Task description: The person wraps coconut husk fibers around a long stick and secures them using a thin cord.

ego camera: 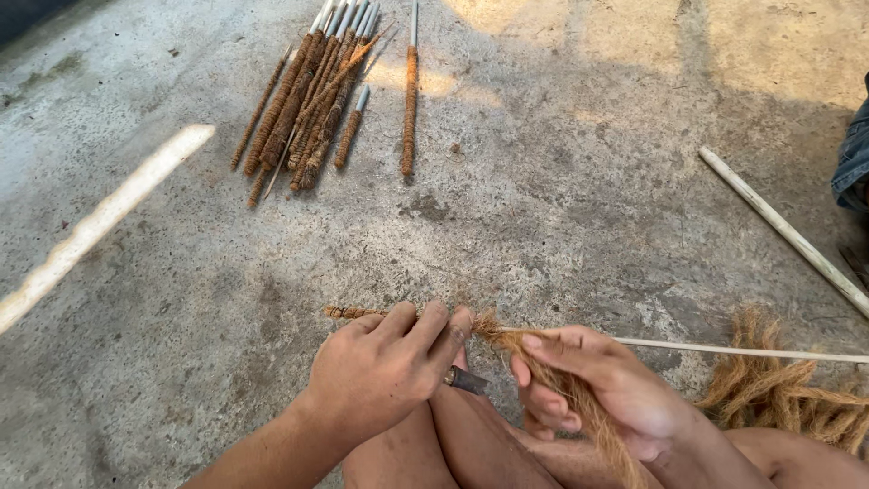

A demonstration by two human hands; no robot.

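bundle of fibre-wrapped sticks (312,100) on concrete floor (543,199) | lone wrapped stick (410,100) beside | white pipe (783,231) right

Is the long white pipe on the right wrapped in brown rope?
No, the long white pipe lies bare on the grey concrete floor.

Left hand (380,371) and right hand (597,385), fingers curled.

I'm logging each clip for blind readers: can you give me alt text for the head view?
Two hands wind brown fibre rope around a thin stick: the left hand grips the wrapped end, the right hand holds the rope. On the concrete floor beyond lies a bundle of wrapped sticks; a white pipe lies at right.
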